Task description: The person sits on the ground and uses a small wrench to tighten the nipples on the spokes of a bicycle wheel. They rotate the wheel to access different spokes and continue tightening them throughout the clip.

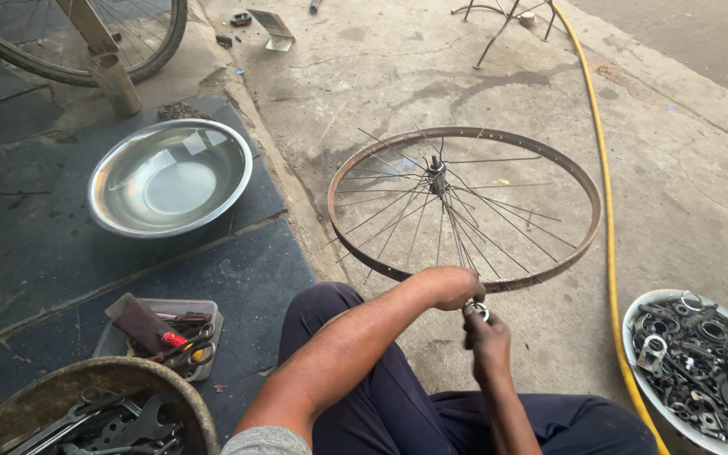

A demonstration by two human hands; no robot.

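Head view: a bare bicycle wheel rim (pixel 465 206) stands tilted on the concrete, its hub (pixel 437 175) far of the hands and a little left, its near edge passing right under them. The left hand (pixel 451 286) is closed over the near edge of the rim, knuckles up, fingers wrapped round the metal band. The right hand (pixel 488 337) sits just below and nearer, touching or almost touching the left, and is shut on a small shiny metal tool (pixel 477 311) that meets the rim at that same spot; whether the tool is seated on a spoke end is too small to tell.

The spokes (pixel 457 223) fan from the hub toward the near edge, so the line that matters runs near to far: grip at the near rim, hub straight beyond it. Several spokes hang loose and cross on the left half of the wheel. Both hands work at one point; the left is on the rim itself, the right slightly nearer the body.

Around them: a steel basin (pixel 170 177) far left, a small tray of tools (pixel 166 333) near left, a bowl of spanners (pixel 86 404) at the near left corner, a dish of dark metal parts (pixel 701 371) near right, and a yellow hose (pixel 604 194) running along the right of the wheel.
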